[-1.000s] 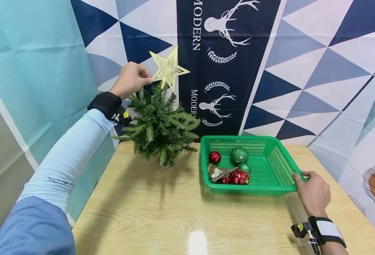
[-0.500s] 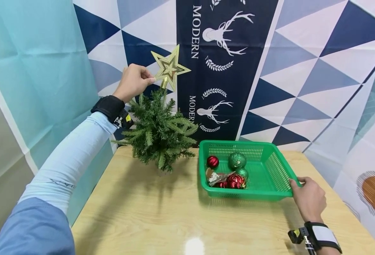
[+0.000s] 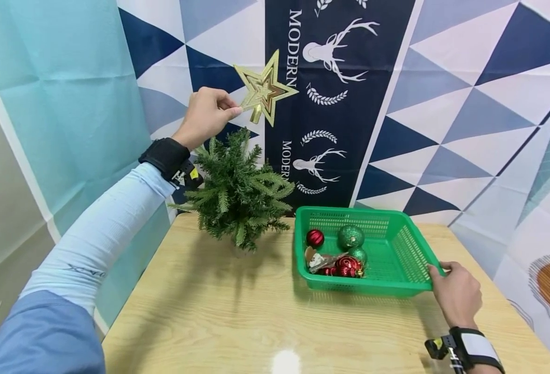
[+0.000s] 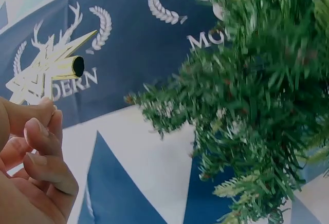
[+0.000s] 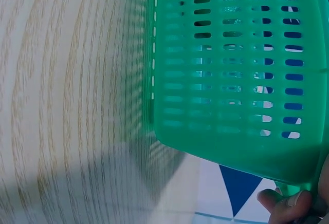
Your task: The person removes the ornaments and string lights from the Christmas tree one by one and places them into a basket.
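Note:
A gold star tree topper (image 3: 264,91) is pinched at one point by my left hand (image 3: 209,115), thumb against fingers. Its hollow socket (image 4: 77,67) faces the camera in the left wrist view. In the head view the star hangs above the small green Christmas tree (image 3: 239,192), apart from its tip. My right hand (image 3: 457,293) grips the near right corner of the green plastic basket (image 3: 368,284), with thumb on the rim. The right wrist view shows curled fingertips (image 5: 290,208) under that rim.
Inside the basket lie red baubles (image 3: 315,238), green glitter baubles (image 3: 351,237) and a small clear-wrapped item (image 3: 323,261). The wooden table (image 3: 237,322) carries tree and basket. A patterned cloth (image 3: 331,171) hangs close behind them.
The left hand has lifted the star off the treetop and moved it slightly right, with its socket now clear of the branches. The right hand stays on the basket corner.

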